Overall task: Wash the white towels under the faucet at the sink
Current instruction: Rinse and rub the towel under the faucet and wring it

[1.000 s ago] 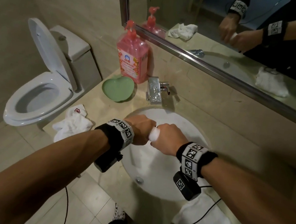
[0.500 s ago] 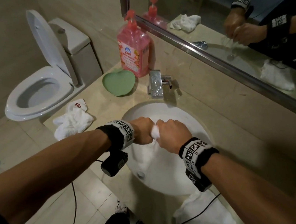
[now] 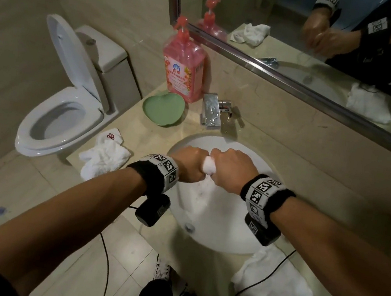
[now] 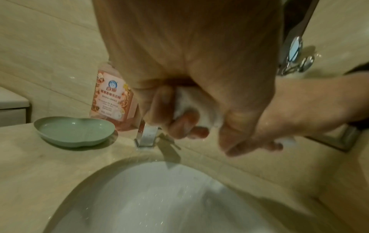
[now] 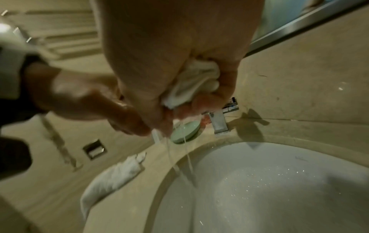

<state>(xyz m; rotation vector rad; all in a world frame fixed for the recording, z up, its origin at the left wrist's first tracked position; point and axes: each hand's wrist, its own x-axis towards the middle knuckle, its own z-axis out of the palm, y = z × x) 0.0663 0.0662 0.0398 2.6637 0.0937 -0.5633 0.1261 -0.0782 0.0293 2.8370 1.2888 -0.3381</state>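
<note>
Both fists hold one twisted white towel (image 3: 208,167) over the white sink (image 3: 224,231). My left hand (image 3: 190,163) grips one end and my right hand (image 3: 230,170) grips the other, knuckles nearly touching. The left wrist view shows the towel (image 4: 191,102) bunched inside the curled fingers (image 4: 184,124). In the right wrist view the towel (image 5: 195,83) is squeezed in the fist and thin streams of water (image 5: 187,157) fall into the sink (image 5: 279,189). The chrome faucet (image 3: 212,110) stands behind the basin; no water runs from it.
A second white towel (image 3: 103,158) lies on the counter left of the basin, and another white towel (image 3: 273,295) on the front right. A green heart-shaped dish (image 3: 163,108) and a pink soap bottle (image 3: 182,69) stand by the faucet. An open toilet (image 3: 62,106) is at the left.
Both hands stayed clenched on the towel over the basin and moved slightly toward the faucet. Less of the towel shows between the fists, and water now drips from it.
</note>
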